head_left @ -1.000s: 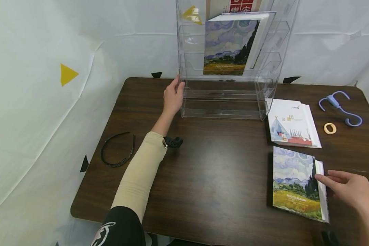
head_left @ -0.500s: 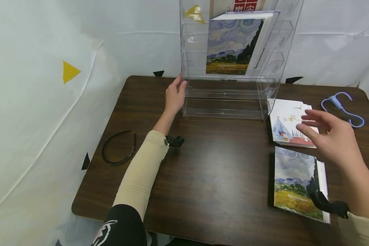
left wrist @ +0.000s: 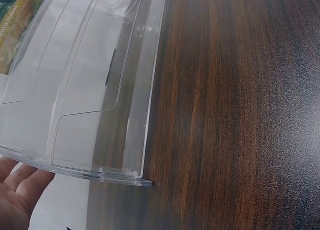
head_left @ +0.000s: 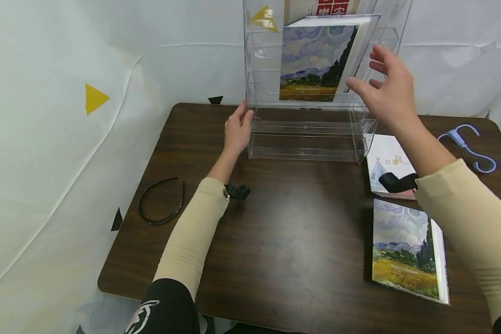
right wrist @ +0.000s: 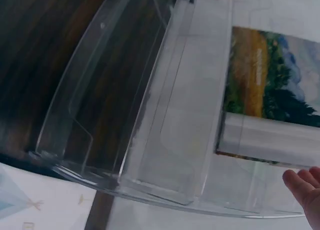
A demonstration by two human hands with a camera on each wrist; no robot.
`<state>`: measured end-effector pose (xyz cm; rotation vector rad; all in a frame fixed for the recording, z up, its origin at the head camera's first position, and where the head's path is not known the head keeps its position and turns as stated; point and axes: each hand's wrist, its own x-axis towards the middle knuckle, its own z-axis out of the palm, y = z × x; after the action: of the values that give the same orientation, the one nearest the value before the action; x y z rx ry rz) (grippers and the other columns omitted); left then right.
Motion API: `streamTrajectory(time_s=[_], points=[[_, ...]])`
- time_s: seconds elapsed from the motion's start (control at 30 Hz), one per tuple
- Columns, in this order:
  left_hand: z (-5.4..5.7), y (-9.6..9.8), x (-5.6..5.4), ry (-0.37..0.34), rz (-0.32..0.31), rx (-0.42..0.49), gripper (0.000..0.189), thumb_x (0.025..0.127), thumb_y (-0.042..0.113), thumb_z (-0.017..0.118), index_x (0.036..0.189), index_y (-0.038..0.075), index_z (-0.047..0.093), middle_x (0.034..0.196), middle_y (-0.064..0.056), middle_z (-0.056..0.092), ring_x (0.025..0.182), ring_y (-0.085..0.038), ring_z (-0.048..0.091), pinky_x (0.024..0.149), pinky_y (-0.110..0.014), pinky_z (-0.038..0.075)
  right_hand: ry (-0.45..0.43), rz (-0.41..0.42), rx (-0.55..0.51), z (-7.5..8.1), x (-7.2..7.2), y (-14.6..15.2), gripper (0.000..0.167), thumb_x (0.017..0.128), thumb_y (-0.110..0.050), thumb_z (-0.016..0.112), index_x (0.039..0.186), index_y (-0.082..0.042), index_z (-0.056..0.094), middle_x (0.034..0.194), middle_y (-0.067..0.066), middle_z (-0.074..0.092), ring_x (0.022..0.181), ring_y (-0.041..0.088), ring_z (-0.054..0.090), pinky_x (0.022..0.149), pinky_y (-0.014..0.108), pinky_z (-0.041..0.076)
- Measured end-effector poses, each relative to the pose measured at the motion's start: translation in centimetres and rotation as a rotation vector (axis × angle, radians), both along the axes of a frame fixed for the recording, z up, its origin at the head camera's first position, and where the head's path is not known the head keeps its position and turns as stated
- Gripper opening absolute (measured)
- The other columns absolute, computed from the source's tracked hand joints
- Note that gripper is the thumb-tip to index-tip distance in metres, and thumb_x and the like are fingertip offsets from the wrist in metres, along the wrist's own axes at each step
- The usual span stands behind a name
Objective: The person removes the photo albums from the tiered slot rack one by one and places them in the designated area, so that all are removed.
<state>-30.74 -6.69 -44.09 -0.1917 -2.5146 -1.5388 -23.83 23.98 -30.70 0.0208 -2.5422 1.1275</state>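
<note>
A clear plastic rack with several tiers stands at the back of the table. My left hand touches its left side panel, fingers against the outside, as the left wrist view also shows. An upright photo album with a painted landscape cover leans in an upper tier. Just right of that album, my right hand is raised at the rack's right side, thumb and fingers spread apart, holding nothing. In the right wrist view its fingertips are close to the album's white edge; contact cannot be told.
A second photo album lies at the table's right, below a white illustrated book partly hidden by my right arm. A blue hook hanger lies farther right. On the left is a black headband.
My right hand has left the lying album, crossed above the white book and risen to the rack's right side. The left hand stays at the rack's left panel.
</note>
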Motion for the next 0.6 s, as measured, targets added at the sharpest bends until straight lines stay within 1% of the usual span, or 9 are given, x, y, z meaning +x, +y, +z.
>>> streamTrajectory(time_s=[0.1, 0.23, 0.37, 0.43, 0.53, 0.6], points=[[0.1, -0.1, -0.1, 0.0, -0.001, 0.001, 0.047, 0.104, 0.03, 0.05, 0.148, 0.014, 0.046, 0.139, -0.008, 0.056, 0.123, -0.016, 0.056, 0.102, -0.027, 0.04, 0.001, -0.019, -0.011, 0.1, -2.0, -0.5, 0.077, 0.091, -0.031, 0.069, 0.155, -0.016, 0.029, 0.155, 0.003, 0.036, 0.14, 0.013, 0.036, 0.109, 0.031, 0.034], [0.1, 0.0, -0.1, 0.013, -0.005, 0.001, 0.047, 0.104, 0.029, 0.05, 0.148, 0.013, 0.046, 0.136, -0.009, 0.058, 0.122, -0.017, 0.057, 0.102, -0.028, 0.041, -0.025, -0.029, -0.049, 0.3, -3.6, -0.7, 0.083, 0.09, -0.033, 0.07, 0.156, -0.02, 0.023, 0.151, 0.006, 0.038, 0.138, 0.014, 0.038, 0.107, 0.031, 0.037], [0.1, 0.0, 0.0, 0.018, -0.006, -0.003, 0.047, 0.104, 0.029, 0.049, 0.148, 0.013, 0.045, 0.137, -0.009, 0.057, 0.122, -0.018, 0.057, 0.103, -0.028, 0.041, -0.038, -0.048, -0.047, 0.2, -4.4, -0.9, 0.084, 0.087, -0.036, 0.072, 0.155, -0.022, 0.024, 0.144, 0.01, 0.043, 0.132, 0.017, 0.042, 0.106, 0.031, 0.037], [0.0, 0.0, 0.1, 0.016, -0.008, 0.001, 0.047, 0.104, 0.029, 0.049, 0.148, 0.012, 0.045, 0.139, -0.009, 0.056, 0.123, -0.018, 0.056, 0.103, -0.028, 0.041, -0.048, -0.058, -0.036, 0.0, -4.6, -1.0, 0.082, 0.087, -0.037, 0.073, 0.153, -0.019, 0.027, 0.143, 0.011, 0.043, 0.13, 0.019, 0.043, 0.106, 0.03, 0.036], [0.0, 0.0, 0.2, 0.015, -0.008, 0.008, 0.047, 0.105, 0.028, 0.049, 0.148, 0.011, 0.045, 0.14, -0.01, 0.055, 0.124, -0.018, 0.055, 0.103, -0.028, 0.041, -0.086, -0.067, -0.034, -0.3, -4.8, -1.1, 0.078, 0.087, -0.038, 0.073, 0.149, -0.016, 0.031, 0.144, 0.01, 0.041, 0.131, 0.02, 0.043, 0.107, 0.032, 0.036], [0.1, 0.0, 0.3, 0.014, -0.008, 0.007, 0.047, 0.105, 0.028, 0.049, 0.148, 0.011, 0.045, 0.14, -0.01, 0.055, 0.124, -0.018, 0.055, 0.102, -0.027, 0.041, -0.112, -0.058, -0.04, -0.5, -4.9, -1.0, 0.076, 0.087, -0.037, 0.073, 0.148, -0.015, 0.033, 0.145, 0.01, 0.041, 0.132, 0.02, 0.043, 0.107, 0.033, 0.036]])
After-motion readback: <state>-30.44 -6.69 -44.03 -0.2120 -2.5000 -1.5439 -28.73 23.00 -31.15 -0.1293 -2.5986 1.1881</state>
